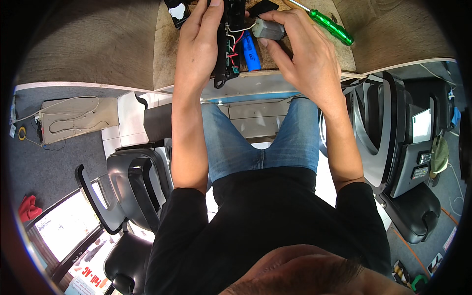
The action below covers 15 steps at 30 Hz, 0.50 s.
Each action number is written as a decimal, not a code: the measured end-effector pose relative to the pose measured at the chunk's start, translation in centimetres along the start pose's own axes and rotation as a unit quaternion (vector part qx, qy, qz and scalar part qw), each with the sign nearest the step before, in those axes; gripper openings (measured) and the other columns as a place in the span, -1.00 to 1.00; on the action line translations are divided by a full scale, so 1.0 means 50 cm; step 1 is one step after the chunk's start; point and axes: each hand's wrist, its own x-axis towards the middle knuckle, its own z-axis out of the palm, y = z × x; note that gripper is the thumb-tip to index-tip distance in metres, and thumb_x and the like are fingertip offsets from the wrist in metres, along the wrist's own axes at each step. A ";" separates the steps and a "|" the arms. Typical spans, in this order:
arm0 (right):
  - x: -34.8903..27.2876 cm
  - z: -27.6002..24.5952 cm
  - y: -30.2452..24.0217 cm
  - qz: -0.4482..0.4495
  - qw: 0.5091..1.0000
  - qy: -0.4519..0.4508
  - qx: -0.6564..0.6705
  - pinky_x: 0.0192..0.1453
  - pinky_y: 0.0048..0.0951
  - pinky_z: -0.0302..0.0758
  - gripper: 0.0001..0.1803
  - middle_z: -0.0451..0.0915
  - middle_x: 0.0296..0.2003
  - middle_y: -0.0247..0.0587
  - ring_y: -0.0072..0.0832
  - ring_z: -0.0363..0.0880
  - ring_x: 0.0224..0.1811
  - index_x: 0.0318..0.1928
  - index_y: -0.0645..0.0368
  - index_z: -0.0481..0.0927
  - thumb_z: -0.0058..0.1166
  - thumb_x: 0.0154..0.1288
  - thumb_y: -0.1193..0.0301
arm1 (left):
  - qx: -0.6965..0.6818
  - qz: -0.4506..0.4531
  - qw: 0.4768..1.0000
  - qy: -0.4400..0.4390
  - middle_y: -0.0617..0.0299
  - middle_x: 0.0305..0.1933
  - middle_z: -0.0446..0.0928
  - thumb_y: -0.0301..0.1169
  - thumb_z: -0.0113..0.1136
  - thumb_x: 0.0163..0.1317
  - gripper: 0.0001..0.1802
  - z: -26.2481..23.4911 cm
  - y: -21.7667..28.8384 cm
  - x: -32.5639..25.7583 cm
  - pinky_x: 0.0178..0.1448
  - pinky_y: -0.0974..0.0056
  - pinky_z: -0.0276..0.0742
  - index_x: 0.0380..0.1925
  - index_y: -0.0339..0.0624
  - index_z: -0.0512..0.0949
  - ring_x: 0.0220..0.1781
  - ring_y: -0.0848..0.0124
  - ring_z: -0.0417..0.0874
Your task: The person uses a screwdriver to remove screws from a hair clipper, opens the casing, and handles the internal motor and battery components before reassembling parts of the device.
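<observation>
My left hand is closed around a black plastic housing, which has its inside showing, with a green circuit board and red and white wires. Between the thumb and fingers of my right hand is a small silver-grey electric motor. A white wire and a red one run from the motor's end toward the housing. A blue cylindrical battery cell lies between the two hands, beside the board. The far end of the housing is cut off by the picture's top edge.
A green-handled screwdriver lies on the worn brown worktop, right of my right hand. Black parts lie at the far left. Wooden panels flank the worktop. Black chairs stand on both sides of me.
</observation>
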 end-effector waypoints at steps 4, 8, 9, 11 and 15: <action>0.002 -0.004 -0.003 0.003 1.000 -0.009 0.004 -0.02 -0.12 0.64 -0.55 0.67 -0.12 -0.27 -0.13 0.74 -0.15 0.17 -0.05 0.73 0.42 0.25 0.46 | -0.003 -0.005 1.000 0.017 0.14 0.02 0.78 -0.15 0.02 0.73 -0.58 -0.005 -0.009 -0.001 0.00 0.40 0.77 0.22 -0.27 0.62 -0.08 0.50 0.84; 0.001 -0.012 -0.010 0.001 0.999 -0.042 -0.006 -0.08 -0.23 0.61 -0.55 0.67 -0.13 -0.25 -0.24 0.72 -0.17 0.20 0.00 0.75 0.45 0.30 0.47 | -0.008 -0.006 1.000 0.014 0.12 0.02 0.79 -0.14 0.01 0.73 -0.57 -0.007 -0.010 0.000 -0.01 0.41 0.77 0.22 -0.27 0.62 -0.08 0.49 0.85; 0.000 -0.010 -0.008 -0.010 0.999 -0.033 -0.010 -0.09 -0.23 0.61 -0.55 0.66 -0.15 -0.26 -0.26 0.70 -0.18 0.19 -0.02 0.76 0.45 0.29 0.49 | -0.008 -0.006 1.000 0.014 0.12 0.02 0.79 -0.14 0.01 0.73 -0.57 -0.004 -0.007 -0.001 -0.01 0.41 0.77 0.22 -0.27 0.62 -0.08 0.49 0.85; -0.001 -0.008 -0.006 -0.020 0.999 -0.026 -0.016 -0.11 -0.23 0.60 -0.56 0.64 -0.17 -0.27 -0.27 0.69 -0.20 0.18 -0.03 0.77 0.45 0.27 0.50 | 0.014 -0.008 1.000 -0.012 0.07 0.01 0.79 -0.12 -0.03 0.74 -0.55 0.002 0.002 -0.003 0.00 0.40 0.79 0.20 -0.28 0.62 -0.07 0.47 0.85; 0.002 -0.007 -0.006 -0.020 1.000 -0.020 -0.008 -0.09 -0.22 0.60 -0.58 0.65 -0.14 -0.28 -0.26 0.70 -0.19 0.13 0.00 0.78 0.45 0.24 0.52 | 0.017 0.004 1.000 -0.014 0.03 0.01 0.80 -0.10 -0.07 0.75 -0.53 0.004 0.005 -0.002 0.01 0.38 0.81 0.20 -0.29 0.62 -0.04 0.44 0.86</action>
